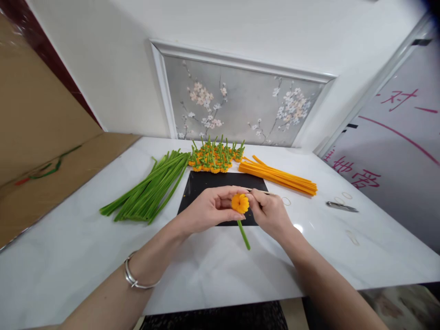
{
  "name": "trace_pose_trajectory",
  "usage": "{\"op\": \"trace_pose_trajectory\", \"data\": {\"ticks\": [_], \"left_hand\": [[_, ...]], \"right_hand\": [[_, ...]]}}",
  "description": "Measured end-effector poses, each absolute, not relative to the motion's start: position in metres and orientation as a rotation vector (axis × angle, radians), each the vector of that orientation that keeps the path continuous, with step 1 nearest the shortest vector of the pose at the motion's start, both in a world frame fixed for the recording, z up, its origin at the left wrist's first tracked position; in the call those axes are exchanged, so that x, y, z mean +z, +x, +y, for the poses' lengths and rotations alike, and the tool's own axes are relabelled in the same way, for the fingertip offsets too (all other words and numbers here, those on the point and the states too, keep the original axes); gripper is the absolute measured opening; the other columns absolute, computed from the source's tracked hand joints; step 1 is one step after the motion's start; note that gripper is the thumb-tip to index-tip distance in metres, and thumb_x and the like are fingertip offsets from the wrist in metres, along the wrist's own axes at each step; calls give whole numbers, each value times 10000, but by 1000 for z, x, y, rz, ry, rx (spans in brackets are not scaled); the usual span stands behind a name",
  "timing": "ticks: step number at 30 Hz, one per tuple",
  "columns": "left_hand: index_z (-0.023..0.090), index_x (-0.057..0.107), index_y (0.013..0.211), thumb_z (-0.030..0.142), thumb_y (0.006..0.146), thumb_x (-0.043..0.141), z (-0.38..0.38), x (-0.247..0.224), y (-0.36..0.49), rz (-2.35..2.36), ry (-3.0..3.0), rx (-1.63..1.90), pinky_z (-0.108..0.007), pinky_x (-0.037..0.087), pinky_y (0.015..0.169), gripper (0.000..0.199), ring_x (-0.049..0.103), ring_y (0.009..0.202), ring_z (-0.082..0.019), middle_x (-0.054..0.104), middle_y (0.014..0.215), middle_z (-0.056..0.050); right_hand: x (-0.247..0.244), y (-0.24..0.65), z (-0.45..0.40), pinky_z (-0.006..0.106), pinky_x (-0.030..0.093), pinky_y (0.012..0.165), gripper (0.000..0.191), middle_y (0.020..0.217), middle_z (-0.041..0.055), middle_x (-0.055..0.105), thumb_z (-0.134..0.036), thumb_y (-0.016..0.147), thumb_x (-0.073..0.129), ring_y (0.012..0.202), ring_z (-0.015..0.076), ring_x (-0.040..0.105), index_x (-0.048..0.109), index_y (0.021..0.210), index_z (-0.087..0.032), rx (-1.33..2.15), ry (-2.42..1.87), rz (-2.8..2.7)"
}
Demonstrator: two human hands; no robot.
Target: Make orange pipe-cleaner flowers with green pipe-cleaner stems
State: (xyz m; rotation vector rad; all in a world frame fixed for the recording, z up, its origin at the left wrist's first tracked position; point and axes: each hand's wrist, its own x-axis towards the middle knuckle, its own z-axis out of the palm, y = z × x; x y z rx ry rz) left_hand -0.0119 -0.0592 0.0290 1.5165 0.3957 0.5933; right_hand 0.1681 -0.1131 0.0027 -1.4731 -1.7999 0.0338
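My left hand (209, 208) is closed around an orange pipe-cleaner flower (239, 203), its scalloped face turned toward me. Below the flower a green pipe-cleaner stem (244, 234) slants down. My right hand (270, 211) pinches a thin pale stick (254, 189) that lies crosswise behind the flower, and its fingertips meet the petals' right edge. Both hands are over a black mat (195, 185). Behind the mat stand several finished orange flowers (215, 158) with green stems pointing up.
Green pipe cleaners (147, 190) lie piled on the left, orange ones (278, 176) on the right. Small scissors (342, 206) and several rubber bands (351, 237) rest on the white table (206, 270) at right. Cardboard (44, 128) borders the left, a whiteboard (395, 123) the right.
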Motion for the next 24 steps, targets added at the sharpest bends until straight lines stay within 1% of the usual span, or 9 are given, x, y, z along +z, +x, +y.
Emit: {"op": "trace_pose_trajectory", "data": {"ticks": [2, 4, 6, 8, 10, 15, 17, 20, 24], "left_hand": [[212, 637, 1136, 145, 716, 732, -60, 27, -9, 412, 1537, 672, -307, 537, 850, 436, 646, 899, -152, 680, 1036, -38], [193, 639, 1104, 148, 718, 731, -59, 26, -8, 441, 1526, 751, -291, 540, 824, 399, 645, 885, -150, 679, 1007, -37], [175, 632, 1081, 168, 721, 734, -56, 25, -8, 473, 1482, 787, -280, 549, 774, 375, 645, 827, -141, 679, 940, -32], [169, 631, 1063, 198, 720, 743, -51, 24, -10, 493, 1428, 777, -259, 550, 724, 362, 636, 765, -121, 671, 885, -21], [168, 634, 1047, 221, 725, 745, -47, 23, -12, 500, 1386, 754, -239, 542, 695, 345, 625, 732, -105, 663, 862, -15], [172, 639, 1041, 210, 746, 726, -47, 24, -14, 460, 1414, 690, -228, 530, 681, 309, 618, 720, -97, 656, 845, -11], [170, 637, 1034, 177, 743, 722, -50, 25, -13, 422, 1454, 652, -229, 529, 689, 304, 621, 745, -103, 653, 847, -11], [163, 632, 1031, 134, 727, 721, -55, 26, -10, 384, 1492, 641, -231, 530, 700, 318, 623, 767, -108, 648, 862, -11], [167, 618, 1052, 113, 722, 710, -57, 24, -6, 404, 1523, 737, -241, 537, 722, 347, 633, 793, -116, 656, 902, -14]], "right_hand": [[3, 165, -112, 245, 271, 499, 405, 519, -32, 410, -417, 932, 388, 482, 106, 351, 407, 589, -203, 247, -1426, -1722], [5, 163, -111, 238, 281, 474, 445, 517, -33, 420, -490, 935, 362, 469, 100, 357, 452, 612, -197, 630, -1334, -1613], [8, 164, -111, 229, 325, 466, 473, 546, -18, 494, -549, 924, 362, 477, 102, 419, 537, 681, -182, 1051, -1199, -1480], [10, 167, -111, 237, 411, 527, 461, 656, 22, 602, -566, 904, 416, 549, 114, 518, 608, 784, -166, 1325, -1080, -1373], [12, 170, -111, 261, 471, 631, 447, 787, 61, 658, -564, 891, 460, 650, 128, 583, 639, 880, -156, 1435, -1021, -1306], [9, 174, -109, 298, 526, 700, 384, 845, 41, 664, -540, 847, 559, 743, 146, 642, 591, 1018, -197, 1352, -995, -1208], [8, 174, -108, 291, 530, 650, 333, 784, 17, 654, -493, 821, 613, 673, 136, 638, 575, 975, -201, 1275, -1012, -1255], [7, 173, -107, 251, 474, 535, 236, 642, -19, 592, -425, 850, 572, 531, 107, 557, 574, 870, -190, 1091, -1087, -1415], [11, 172, -110, 241, 421, 583, 144, 697, -4, 576, -258, 882, 493, 633, 119, 536, 573, 787, -185, 704, -1152, -1663]]}}
